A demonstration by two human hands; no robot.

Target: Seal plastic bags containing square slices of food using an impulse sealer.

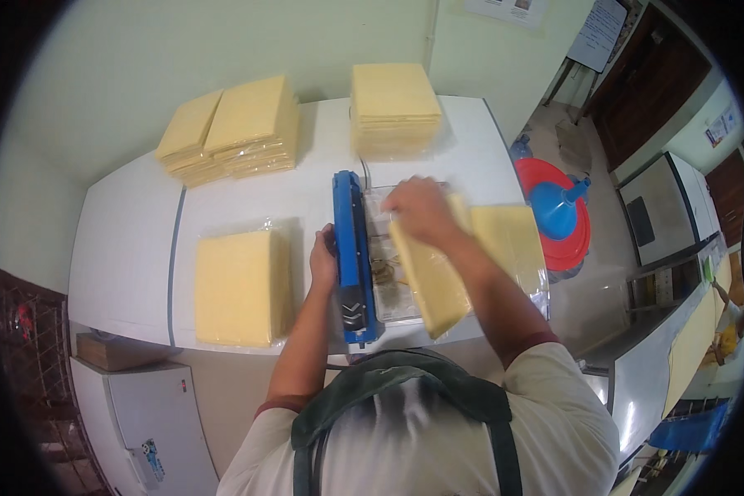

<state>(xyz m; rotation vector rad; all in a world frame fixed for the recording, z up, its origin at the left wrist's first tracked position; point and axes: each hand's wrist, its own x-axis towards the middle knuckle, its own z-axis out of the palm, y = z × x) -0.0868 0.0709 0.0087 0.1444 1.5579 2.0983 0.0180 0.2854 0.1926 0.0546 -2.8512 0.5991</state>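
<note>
We see a blue plastic funnel [554, 213] over a round red plastic tub [544, 170]. Beyond the tub we notice a dark brown wooden door [649, 78] and a white rectangular board [598, 35]; right of the tub, a white boxy cabinet [668, 198]; far left of the tub, a brown cardboard box [112, 352].
</note>
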